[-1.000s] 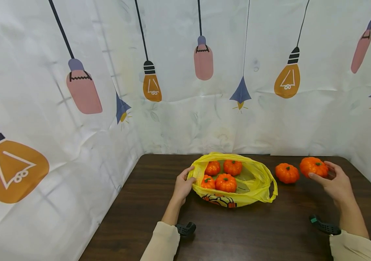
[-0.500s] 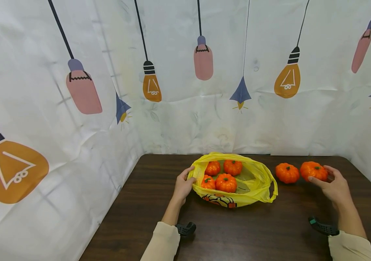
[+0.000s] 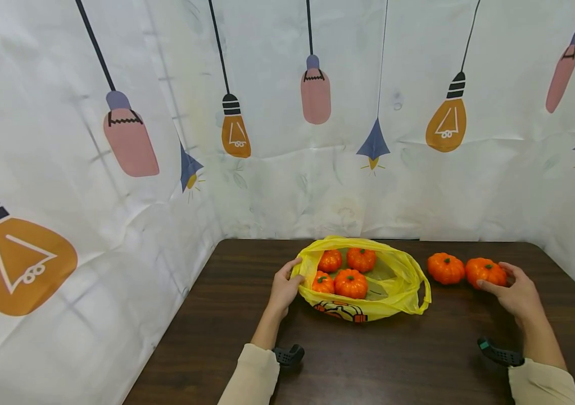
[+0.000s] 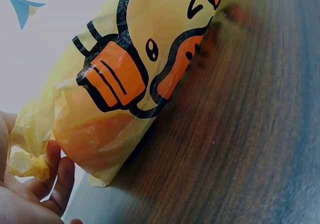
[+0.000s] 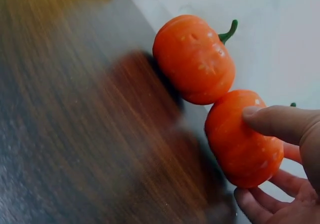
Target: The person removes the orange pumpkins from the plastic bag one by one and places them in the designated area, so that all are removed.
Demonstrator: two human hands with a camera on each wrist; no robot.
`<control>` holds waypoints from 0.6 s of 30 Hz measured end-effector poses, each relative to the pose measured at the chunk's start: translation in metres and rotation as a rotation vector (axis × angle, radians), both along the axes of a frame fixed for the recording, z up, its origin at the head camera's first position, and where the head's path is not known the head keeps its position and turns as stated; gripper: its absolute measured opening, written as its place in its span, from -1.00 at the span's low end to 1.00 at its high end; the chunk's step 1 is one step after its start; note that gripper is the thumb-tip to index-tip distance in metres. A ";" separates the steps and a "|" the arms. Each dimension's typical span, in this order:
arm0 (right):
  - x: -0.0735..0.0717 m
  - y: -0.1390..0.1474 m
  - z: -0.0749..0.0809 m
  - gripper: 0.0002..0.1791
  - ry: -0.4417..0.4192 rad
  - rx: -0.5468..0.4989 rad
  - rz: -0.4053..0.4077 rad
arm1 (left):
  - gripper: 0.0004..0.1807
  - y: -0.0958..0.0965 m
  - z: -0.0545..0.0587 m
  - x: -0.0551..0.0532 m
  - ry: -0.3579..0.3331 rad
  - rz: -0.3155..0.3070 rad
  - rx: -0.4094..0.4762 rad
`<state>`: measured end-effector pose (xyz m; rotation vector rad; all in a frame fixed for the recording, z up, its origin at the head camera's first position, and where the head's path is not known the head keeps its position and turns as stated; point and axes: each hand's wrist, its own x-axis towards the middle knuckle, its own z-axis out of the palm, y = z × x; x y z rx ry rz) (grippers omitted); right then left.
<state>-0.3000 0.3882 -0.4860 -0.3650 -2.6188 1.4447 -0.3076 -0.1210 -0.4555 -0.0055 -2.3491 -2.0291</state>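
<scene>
My left hand (image 3: 284, 286) pinches the left edge of a yellow plastic bag (image 3: 393, 301), which lies on its side with its mouth wide. Inside it sit several small orange pumpkins (image 3: 351, 283) with green stems. In the left wrist view, the bag's printed cartoon face (image 4: 150, 49) shows, and fingers grip its gathered end. At the right, my right hand (image 3: 519, 292) holds an orange pumpkin (image 5: 242, 139) between thumb and fingers, low at the table. Beside it stands another orange pumpkin (image 5: 194, 59), touching it in the right wrist view.
The dark wooden table (image 3: 398, 360) spreads in front of both hands. A white curtain (image 3: 287, 191) printed with lamps hangs right behind the table's back edge and along its left side. A bag handle loop (image 3: 422, 295) points toward the loose pumpkins.
My right hand has lowered its pumpkin to the table, right next to the other loose one. The left hand and the bag have stayed in place.
</scene>
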 end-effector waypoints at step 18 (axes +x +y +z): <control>-0.002 0.007 -0.007 0.07 -0.035 0.000 0.075 | -0.44 -0.002 -0.005 -0.005 -0.002 -0.014 -0.022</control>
